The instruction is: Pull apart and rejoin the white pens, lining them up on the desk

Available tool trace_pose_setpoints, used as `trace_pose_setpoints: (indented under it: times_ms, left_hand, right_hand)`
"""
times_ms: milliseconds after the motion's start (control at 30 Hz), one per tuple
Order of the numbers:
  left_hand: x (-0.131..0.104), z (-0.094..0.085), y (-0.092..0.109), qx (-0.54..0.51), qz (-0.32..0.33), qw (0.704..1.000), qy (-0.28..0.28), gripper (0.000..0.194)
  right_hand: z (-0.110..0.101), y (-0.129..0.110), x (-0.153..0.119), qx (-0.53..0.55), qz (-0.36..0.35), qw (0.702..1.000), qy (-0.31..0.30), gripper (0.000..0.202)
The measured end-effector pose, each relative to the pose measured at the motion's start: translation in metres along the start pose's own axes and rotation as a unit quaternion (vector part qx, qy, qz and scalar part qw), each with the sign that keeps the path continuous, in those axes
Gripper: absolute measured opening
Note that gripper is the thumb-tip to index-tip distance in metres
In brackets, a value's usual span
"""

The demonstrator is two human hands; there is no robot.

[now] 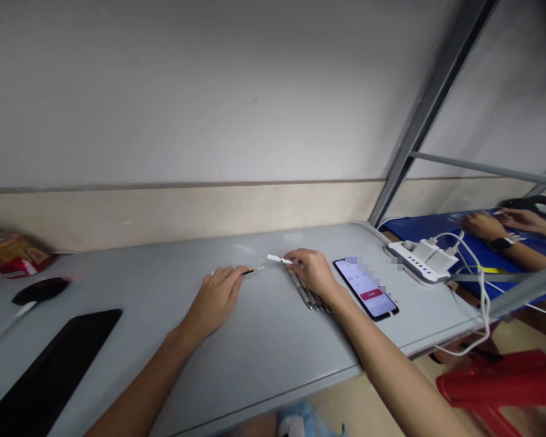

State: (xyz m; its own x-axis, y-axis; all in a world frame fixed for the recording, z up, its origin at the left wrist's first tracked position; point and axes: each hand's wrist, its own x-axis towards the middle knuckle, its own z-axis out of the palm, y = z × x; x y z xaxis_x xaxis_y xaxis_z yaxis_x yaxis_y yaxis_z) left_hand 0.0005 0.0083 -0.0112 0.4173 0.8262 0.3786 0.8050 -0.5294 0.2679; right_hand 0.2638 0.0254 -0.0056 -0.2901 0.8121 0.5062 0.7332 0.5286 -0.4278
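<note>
My left hand [217, 297] is closed just over the grey table, pinching a thin pen refill [253, 271] whose black, yellow and whitish end points right. Across a small gap, my right hand [316, 273] has its fingers closed on a white and clear pen part [276, 259], its white end pointing left. Several silver pens [310, 298] lie side by side on the table beneath my right hand, partly hidden by it. To the right of that hand lies a phone [366, 288] with a timer on its lit screen.
A power strip [418, 262] with white chargers and cables stands at the table's right end, beside a metal frame [403, 145]. Another person's hands [485, 226] work over a blue surface. On the left are a black slab [54, 376], a dark oval object [40, 290] and a jar [13, 252].
</note>
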Motion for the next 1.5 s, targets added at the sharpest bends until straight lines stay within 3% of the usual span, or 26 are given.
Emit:
trace_pose_setpoints:
  times_ms: [300,733,967,1167,1367,1500]
  left_hand:
    - [-0.001,0.002,-0.004,0.002,0.005,1.000,0.002,0.028]
    - [-0.003,0.004,0.010,-0.039,0.019,0.999,0.001,0.022]
    - [-0.001,0.000,0.010,-0.027,0.040,0.999,-0.007,0.020]
    - [0.001,-0.006,0.012,-0.008,0.067,0.998,-0.001,0.019]
    - [0.000,-0.009,0.014,-0.027,0.043,0.999,0.003,0.022]
    - [0.001,-0.009,0.013,-0.035,0.044,0.998,-0.002,0.021]
  right_hand:
    - [-0.001,0.006,0.002,0.043,-0.037,0.998,0.002,0.021]
    - [0.011,-0.013,0.000,0.139,-0.093,0.985,-0.028,0.017]
    - [0.009,-0.015,0.000,0.258,-0.029,0.964,-0.051,0.014]
    - [0.007,-0.018,0.000,0.304,0.070,0.942,-0.126,0.032]
    - [-0.004,-0.025,0.001,0.387,0.085,0.908,-0.140,0.033]
    - [-0.008,-0.026,0.000,0.382,0.104,0.899,-0.190,0.029]
